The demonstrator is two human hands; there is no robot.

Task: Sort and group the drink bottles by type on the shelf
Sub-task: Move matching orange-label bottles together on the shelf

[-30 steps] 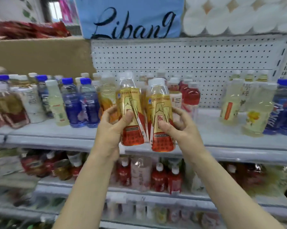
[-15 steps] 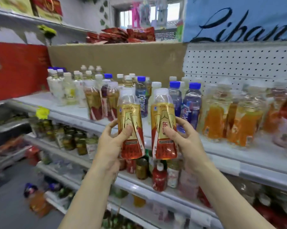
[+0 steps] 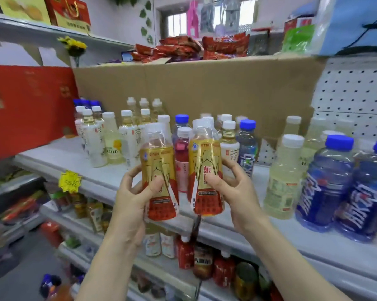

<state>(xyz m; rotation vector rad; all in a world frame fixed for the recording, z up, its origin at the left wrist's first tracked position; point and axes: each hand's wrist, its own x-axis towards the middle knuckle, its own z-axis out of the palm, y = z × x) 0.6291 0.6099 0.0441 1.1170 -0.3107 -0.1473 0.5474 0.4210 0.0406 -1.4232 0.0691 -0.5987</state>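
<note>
Your left hand curls round one gold bottle, thumb across its label; your right hand grips a second gold bottle the same way. Both stand upright (amber liquid inside) just before the shelf. Two blue bottles stand at right, beside a pale one.

Barred window, white pegboard wall
</note>
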